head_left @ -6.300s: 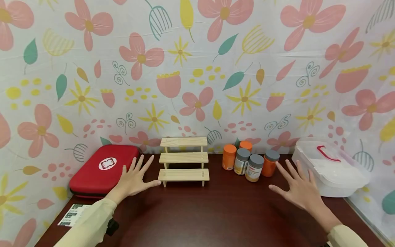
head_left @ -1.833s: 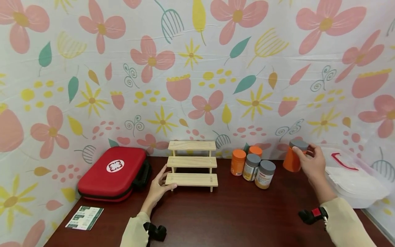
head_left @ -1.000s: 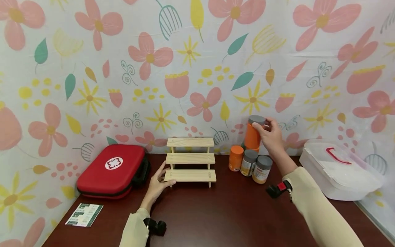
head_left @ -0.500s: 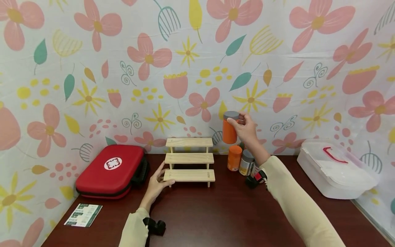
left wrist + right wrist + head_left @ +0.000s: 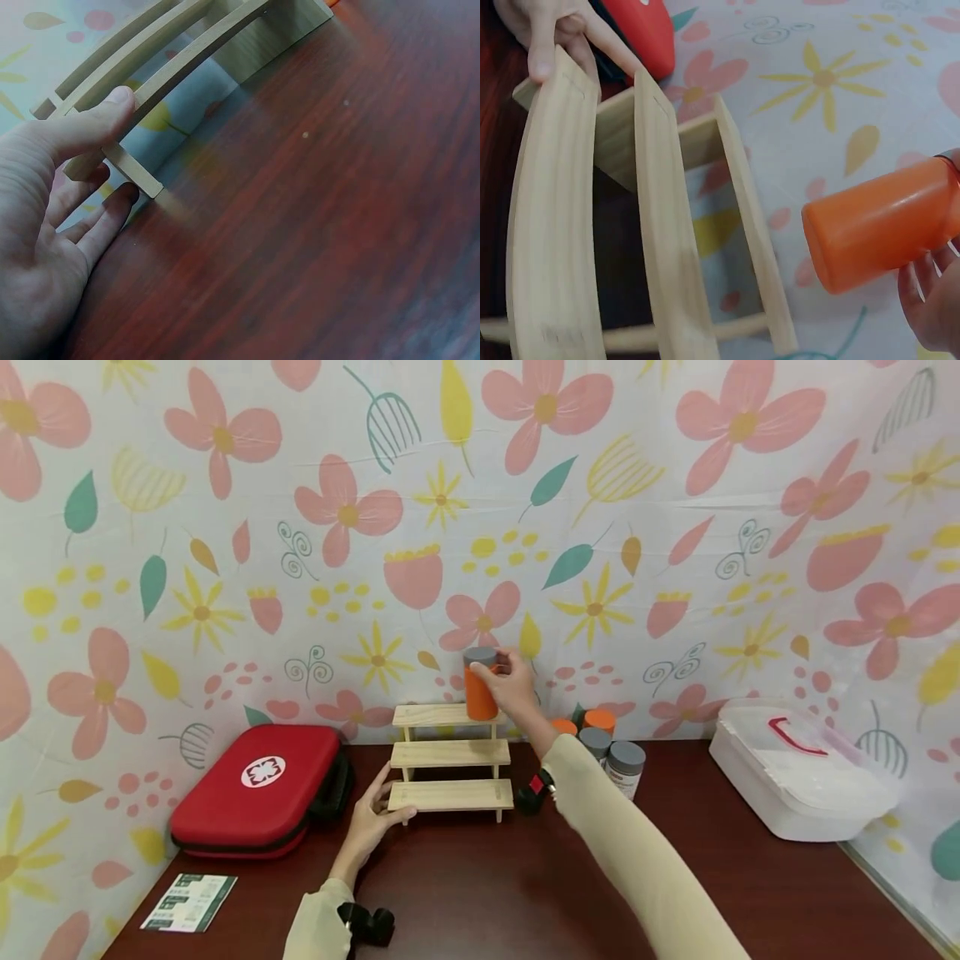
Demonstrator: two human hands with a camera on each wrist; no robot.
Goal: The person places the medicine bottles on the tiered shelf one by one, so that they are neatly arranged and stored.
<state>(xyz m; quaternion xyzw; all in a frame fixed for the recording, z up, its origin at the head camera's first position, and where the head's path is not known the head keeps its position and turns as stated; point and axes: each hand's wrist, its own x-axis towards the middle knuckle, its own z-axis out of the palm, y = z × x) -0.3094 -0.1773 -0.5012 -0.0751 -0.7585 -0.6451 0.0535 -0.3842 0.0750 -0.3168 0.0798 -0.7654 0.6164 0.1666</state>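
Observation:
My right hand (image 5: 516, 687) holds an orange bottle (image 5: 481, 695) with a grey lid, thumb and fingers around its upper part. The bottle is over the right part of the top step of a three-step wooden display stand (image 5: 450, 752). In the right wrist view, space shows between the bottle's base (image 5: 823, 251) and the stand. My left hand (image 5: 369, 823) grips the left end of the lowest step. Its thumb (image 5: 105, 118) lies on top of the board, with other fingers below and beside the leg.
Right of the stand are several bottles, including an orange-lidded one (image 5: 600, 722) and a grey-lidded jar (image 5: 626, 767), partly hidden by my sleeve. A red case (image 5: 258, 793) and a printed card (image 5: 189, 902) lie left. A clear lidded box (image 5: 806, 777) stands right; a floral curtain hangs behind.
My right hand has picked up the orange bottle beside the clear box and carried it left, over the other bottles, to the stand's top step. My left hand has taken hold of the stand.

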